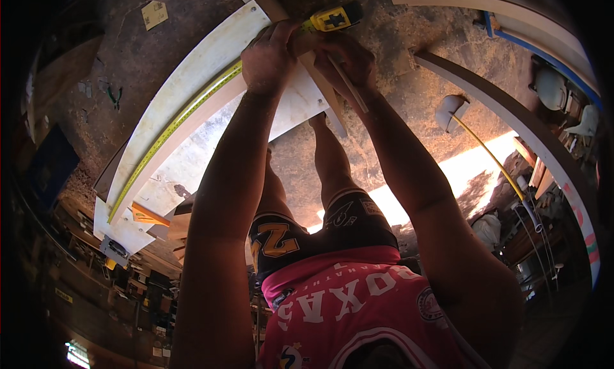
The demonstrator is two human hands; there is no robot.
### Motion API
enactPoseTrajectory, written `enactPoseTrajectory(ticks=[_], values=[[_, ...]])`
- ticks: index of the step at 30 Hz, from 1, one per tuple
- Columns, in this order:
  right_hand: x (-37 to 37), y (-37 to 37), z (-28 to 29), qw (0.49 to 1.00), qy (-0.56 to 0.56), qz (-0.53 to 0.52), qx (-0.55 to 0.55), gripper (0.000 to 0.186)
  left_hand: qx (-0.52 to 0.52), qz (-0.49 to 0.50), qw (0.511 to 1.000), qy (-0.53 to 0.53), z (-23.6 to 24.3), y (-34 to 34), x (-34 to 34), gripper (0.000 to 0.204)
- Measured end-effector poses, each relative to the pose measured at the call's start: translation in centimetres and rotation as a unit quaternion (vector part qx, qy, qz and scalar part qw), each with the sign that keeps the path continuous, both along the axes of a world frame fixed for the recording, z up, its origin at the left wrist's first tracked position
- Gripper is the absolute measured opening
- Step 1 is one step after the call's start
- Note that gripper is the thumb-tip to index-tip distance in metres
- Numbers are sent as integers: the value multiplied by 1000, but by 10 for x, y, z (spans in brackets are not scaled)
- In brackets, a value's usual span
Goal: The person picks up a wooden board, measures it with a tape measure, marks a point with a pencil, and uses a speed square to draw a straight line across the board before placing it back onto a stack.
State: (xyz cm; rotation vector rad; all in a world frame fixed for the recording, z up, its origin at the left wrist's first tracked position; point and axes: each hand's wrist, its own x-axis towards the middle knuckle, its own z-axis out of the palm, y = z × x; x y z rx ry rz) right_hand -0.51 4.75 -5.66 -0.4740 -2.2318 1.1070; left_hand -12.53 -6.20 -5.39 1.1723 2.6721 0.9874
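Observation:
A yellow-and-black tape measure (pixel 330 19) is at the top centre, its yellow blade (pixel 167 127) pulled out along a curved strip of wood (pixel 192 133). My left hand (pixel 272 55) is closed over the blade and the far end of the strip, beside the tape's case. Just right of it, my right hand (pixel 350 63) is closed round a slim, pale, pencil-like stick (pixel 347 83) that points back toward me. Its fingertips are close to the strip's end and partly hidden. Under the strip lies a white board (pixel 208 43) with a curved outer edge.
An orange-edged triangular piece (pixel 150 214) sits near the strip's near end. Curved wooden pieces (pixel 505 103) stand at the right, near a yellow rod (pixel 489 153). Pliers (pixel 114 98) and a paper card (pixel 154 15) lie on the floor at the left.

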Motion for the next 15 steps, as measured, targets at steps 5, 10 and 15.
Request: enactPoseTrajectory(ticks=[5,10,15], values=[[-1,0,4,1000,0,7,-12,25,-11,-1,1000,2,2,0,1,21],[0,2,0,1000,4,8,-6,24,0,-3,1000,1,0,0,0,21],[-1,2,0,1000,9,11,2,25,-2,-2,1000,5,-1,0,0,14]])
